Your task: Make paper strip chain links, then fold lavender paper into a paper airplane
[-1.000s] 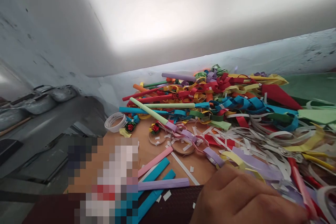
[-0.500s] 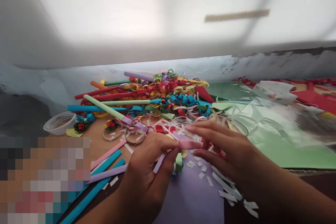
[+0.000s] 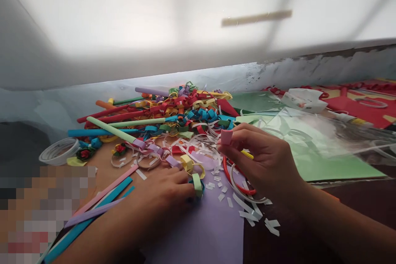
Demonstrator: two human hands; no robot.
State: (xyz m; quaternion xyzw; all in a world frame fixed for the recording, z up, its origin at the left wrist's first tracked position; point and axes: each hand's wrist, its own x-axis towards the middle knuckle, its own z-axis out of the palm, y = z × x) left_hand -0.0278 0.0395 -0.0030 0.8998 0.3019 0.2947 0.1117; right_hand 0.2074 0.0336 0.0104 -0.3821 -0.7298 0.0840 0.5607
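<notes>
Pink strip (image 3: 226, 136) in right-hand grip (image 3: 262, 161)

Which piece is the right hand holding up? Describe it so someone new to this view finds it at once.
Start at the big green paper sheet on the table's right side. At its left edge, the right hand is raised over white paper scraps. Pinched at its fingertips is a pink paper loop: short, curled and held alone in the air, unlike the linked paper chain lying by the left hand.

bright glare overhead, washed-out top (soft daylight); edges blurred, warped; lower-left corner pixelated.
</notes>
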